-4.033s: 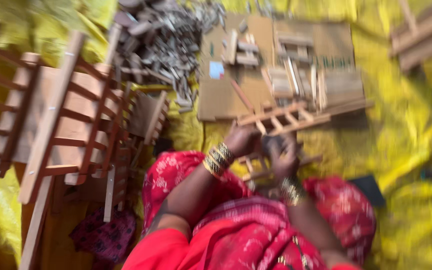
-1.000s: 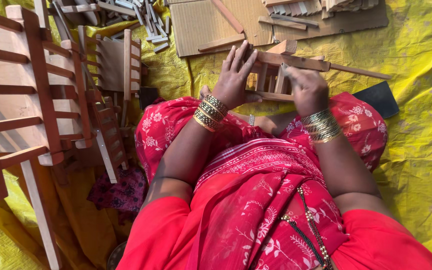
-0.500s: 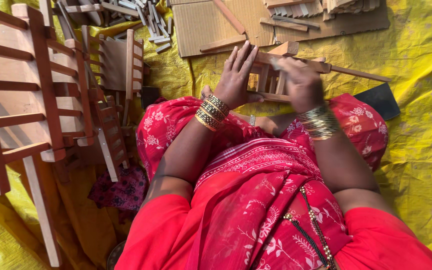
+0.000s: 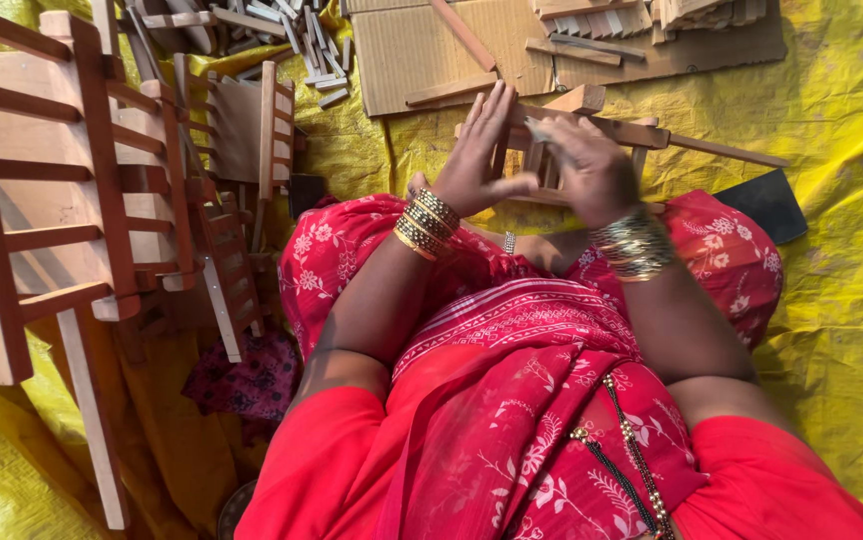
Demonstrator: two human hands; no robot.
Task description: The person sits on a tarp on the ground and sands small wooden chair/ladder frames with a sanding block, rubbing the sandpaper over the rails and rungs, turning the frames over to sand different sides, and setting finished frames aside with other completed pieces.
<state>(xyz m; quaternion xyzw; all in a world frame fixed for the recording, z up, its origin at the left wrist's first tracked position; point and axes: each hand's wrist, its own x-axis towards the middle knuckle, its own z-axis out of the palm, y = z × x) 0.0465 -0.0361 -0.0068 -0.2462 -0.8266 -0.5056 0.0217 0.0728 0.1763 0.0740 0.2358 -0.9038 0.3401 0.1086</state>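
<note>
A small wooden frame (image 4: 592,135) rests on yellow sheeting (image 4: 852,300), left hand (image 4: 482,150) spread against it, right hand (image 4: 592,170) gripping it, cardboard (image 4: 422,50) at 12 o'clock

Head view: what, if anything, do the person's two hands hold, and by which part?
A small wooden slatted frame. The left hand lies flat against its left side; the right hand presses on its top rail.

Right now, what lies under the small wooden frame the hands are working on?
The wooden frame rests over the person's red-clad knees and the yellow sheet. The left hand and right hand cover its middle, so what lies beneath there is hidden.
</note>
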